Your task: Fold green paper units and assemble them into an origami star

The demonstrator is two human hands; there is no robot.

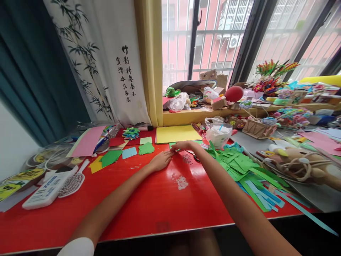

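Observation:
My left hand (161,161) lies palm down on the red tabletop (160,199), fingers stretched out and close together. Bent at the wrist, my right hand (181,145) reaches across from the right, and its outstretched fingertips meet those of my left hand. Whatever may be under the touching fingertips is hidden. Just behind them, a green paper edge (172,145) shows below a stack of yellow paper (178,134). Close to my right forearm are a small patch of dark bits (187,158) and a whitish worn patch (182,182).
Green paper strips (234,163) and blue strips (262,193) pile up at right, beside a plush toy (298,161). A plastic cup in a bag (218,133) stands behind. Green squares (146,148), a blue square (129,153), a white box (50,186) and a hairbrush (71,183) lie left.

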